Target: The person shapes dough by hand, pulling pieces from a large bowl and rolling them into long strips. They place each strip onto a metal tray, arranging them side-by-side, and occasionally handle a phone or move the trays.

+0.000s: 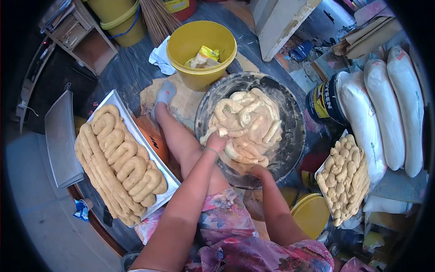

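Observation:
A wide black basin [295, 149] stands on the floor between my legs, holding a heap of pale dough ropes [247, 113] twisted over one another. My left hand [216, 142] is closed at the near left of the heap, with a dough end poking out of the fist. At the near side of the basin, my right hand [259, 171] is low against the dough's edge; its fingers are hidden. To my left, a white tray [156, 161] carries long dough rolls [120, 158], some straight and some folded.
At the right, another tray bears small dough pieces [343, 179] beside white wrapped rolls [385, 115] and a dark paint bucket [324, 99]. Beyond the basin stands a yellow bucket [181, 72] with wrappers inside. A yellow lid [312, 215] lies near my right arm.

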Tool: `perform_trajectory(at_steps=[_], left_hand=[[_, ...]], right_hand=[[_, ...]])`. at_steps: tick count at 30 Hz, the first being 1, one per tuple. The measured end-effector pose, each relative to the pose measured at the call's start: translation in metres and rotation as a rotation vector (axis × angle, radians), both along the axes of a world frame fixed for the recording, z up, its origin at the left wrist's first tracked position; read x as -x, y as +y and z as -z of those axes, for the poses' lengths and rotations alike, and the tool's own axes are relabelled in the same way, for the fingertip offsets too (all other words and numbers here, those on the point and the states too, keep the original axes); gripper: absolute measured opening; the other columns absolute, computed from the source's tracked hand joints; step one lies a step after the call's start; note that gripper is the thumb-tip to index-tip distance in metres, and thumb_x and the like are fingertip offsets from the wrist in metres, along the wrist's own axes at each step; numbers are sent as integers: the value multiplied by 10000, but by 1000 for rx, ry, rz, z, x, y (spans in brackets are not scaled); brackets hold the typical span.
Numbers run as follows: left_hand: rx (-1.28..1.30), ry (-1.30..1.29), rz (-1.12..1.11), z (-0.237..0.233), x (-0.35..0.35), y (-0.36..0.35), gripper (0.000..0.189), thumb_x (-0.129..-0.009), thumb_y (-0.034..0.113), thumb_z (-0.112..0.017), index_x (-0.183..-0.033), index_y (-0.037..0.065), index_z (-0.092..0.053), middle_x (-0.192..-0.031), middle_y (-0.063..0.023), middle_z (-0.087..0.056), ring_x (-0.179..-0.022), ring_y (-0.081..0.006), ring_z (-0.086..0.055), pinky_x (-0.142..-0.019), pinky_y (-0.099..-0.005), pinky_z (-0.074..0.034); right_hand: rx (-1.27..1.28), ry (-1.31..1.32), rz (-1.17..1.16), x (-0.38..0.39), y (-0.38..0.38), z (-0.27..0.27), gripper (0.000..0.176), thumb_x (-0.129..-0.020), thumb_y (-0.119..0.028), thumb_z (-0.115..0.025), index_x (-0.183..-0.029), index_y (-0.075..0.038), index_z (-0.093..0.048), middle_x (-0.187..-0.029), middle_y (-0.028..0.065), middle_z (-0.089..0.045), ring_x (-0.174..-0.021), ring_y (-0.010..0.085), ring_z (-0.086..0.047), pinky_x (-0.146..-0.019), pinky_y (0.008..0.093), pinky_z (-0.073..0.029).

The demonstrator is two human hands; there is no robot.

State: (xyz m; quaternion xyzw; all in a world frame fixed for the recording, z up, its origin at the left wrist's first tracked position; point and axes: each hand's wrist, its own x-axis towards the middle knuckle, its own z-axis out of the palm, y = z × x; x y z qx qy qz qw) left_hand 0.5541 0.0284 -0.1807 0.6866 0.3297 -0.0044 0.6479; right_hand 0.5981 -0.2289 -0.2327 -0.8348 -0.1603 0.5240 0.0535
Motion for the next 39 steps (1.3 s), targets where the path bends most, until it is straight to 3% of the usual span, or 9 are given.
perform_trajectory(at_steps=[7,11,16,17,24,27,30,33,39], left_hand=[[248,-153,-179,-9,-11,3,298,-792,142,-665,-1040,-10,-602,-919,-103,-658,-808,-153,-609,-744,-288,-477],[349,-172,-174,-39,-9,13,290,-809,112,-660,-1058,-22,-592,-947,-71,-643,-834,-144,-597,-759,-281,-475],[507,-174,-258,-26,-4,21,308,-785,136,-679,-1047,-8,-607,-947,-60,-635,-824,-135,-586,-751,-277,-465],[511,-160,-258,-26,-4,25,312,-794,128,-673,-1063,-10,-598,-964,-68,-633,-841,-145,-591,-758,-286,-470],[343,-54,-143,-41,-6,20,319,-805,158,-677,-1061,-17,-603,-974,-74,-645,-879,-160,-605,-780,-300,-472],[117,20,-12,-38,-7,14,353,-778,208,-703,-1035,-16,-613,-954,-96,-657,-873,-167,-612,-783,-303,-467],[-54,59,27,-39,-10,7,391,-749,245,-725,-1021,-13,-615,-946,-134,-658,-859,-191,-623,-779,-313,-468],[-128,17,-4,-50,-7,1,388,-736,234,-716,-1017,-14,-613,-929,-176,-653,-855,-271,-630,-778,-341,-471],[-25,58,223,-47,-3,3,389,-710,254,-718,-979,-14,-631,-882,-203,-650,-836,-317,-633,-777,-369,-471]], right_hand=[[263,-294,376,39,71,44,777,-626,-622,-649,-1216,-123,-569,-1271,151,-524,-1170,303,-500,-978,368,-383],[25,-391,315,33,67,108,532,-794,-371,-590,-1163,11,-553,-1180,211,-553,-1086,321,-543,-927,378,-426],[-812,419,2180,-10,61,137,288,-768,-121,-621,-1020,-61,-495,-946,101,-562,-870,268,-571,-762,390,-499],[-913,262,2186,-17,61,129,312,-763,-114,-622,-1040,-57,-490,-966,102,-564,-873,254,-573,-766,391,-496],[-1097,-15,1583,-57,11,13,373,-771,-160,-628,-1101,-19,-526,-992,85,-581,-893,223,-581,-801,387,-483],[-248,86,904,-59,-34,49,362,-809,-222,-615,-1135,-72,-564,-1054,97,-595,-938,231,-588,-830,386,-472],[-154,-134,-54,-15,-19,79,502,-732,-428,-672,-1035,-30,-622,-944,133,-649,-863,202,-607,-773,345,-469],[-256,-70,505,25,75,60,329,-774,-379,-604,-986,-135,-668,-912,101,-676,-922,271,-623,-833,374,-457],[-216,-402,17,39,179,81,251,-817,-241,-598,-969,-47,-643,-906,102,-661,-886,236,-622,-774,361,-484]])
